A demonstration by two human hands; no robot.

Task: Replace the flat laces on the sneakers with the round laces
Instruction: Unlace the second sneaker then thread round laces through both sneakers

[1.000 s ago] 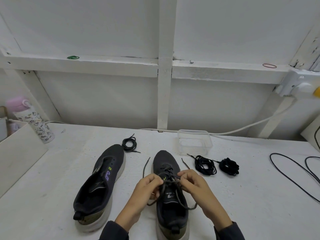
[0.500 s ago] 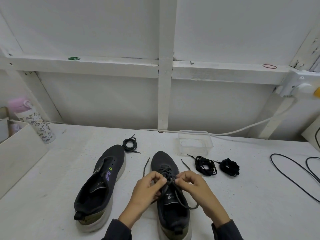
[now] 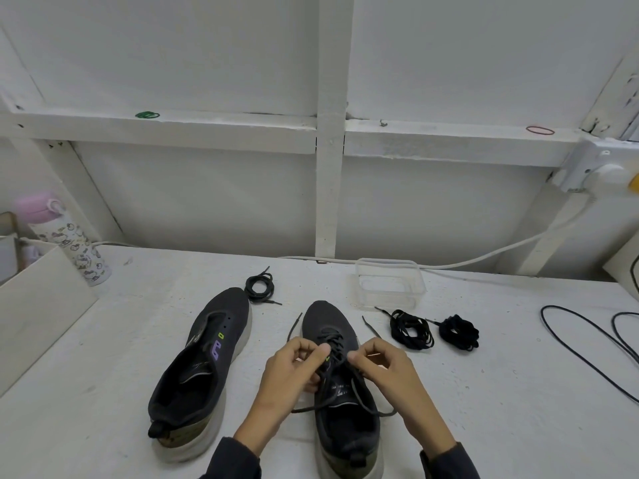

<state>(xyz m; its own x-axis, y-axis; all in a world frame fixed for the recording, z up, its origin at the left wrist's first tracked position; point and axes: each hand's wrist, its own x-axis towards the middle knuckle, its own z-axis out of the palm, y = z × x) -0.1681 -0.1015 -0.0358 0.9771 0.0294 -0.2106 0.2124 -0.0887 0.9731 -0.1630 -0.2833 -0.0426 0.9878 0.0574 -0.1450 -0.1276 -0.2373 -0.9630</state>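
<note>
Your left hand (image 3: pixel 294 371) and right hand (image 3: pixel 390 371) meet over the laced sneaker (image 3: pixel 332 319), which stands toe-away at 6 o'clock on the worktop (image 3: pixel 518 392). The fingers (image 3: pixel 323 349) of each hand are curled, thumb against forefinger, pinching a strand of the thin dark lace (image 3: pixel 333 340) just above the tongue. 2 slack loops trail toward 5 and 7 o'clock across the collar, and 2 free tips lie on the worktop at 11 and 1 o'clock of the toe. Whether this knot is going in or coming out cannot be told, though the thin strand suggests a round lace being tied off. Either way, work close to the crossing: hold both pinches near the knot so the pull goes into it and not into the rows below. Draw outward toward 9 and 3 o'clock evenly, so 1 loop does not swallow the other, and steady the shoe with a palm if it starts to slide. The bare sneaker (image 3: pixel 221 326) lies at 9 o'clock of this one with empty eyelets, and the coiled lace (image 3: pixel 259 288) at 12 o'clock of its toe looks like its share. At 2 o'clock, near the clear tub (image 3: pixel 389 283), the looser bundle (image 3: pixel 411 328) and the tighter bundle (image 3: pixel 460 331) are probably the removed flat laces; leave them apart so nothing gets mixed.
</note>
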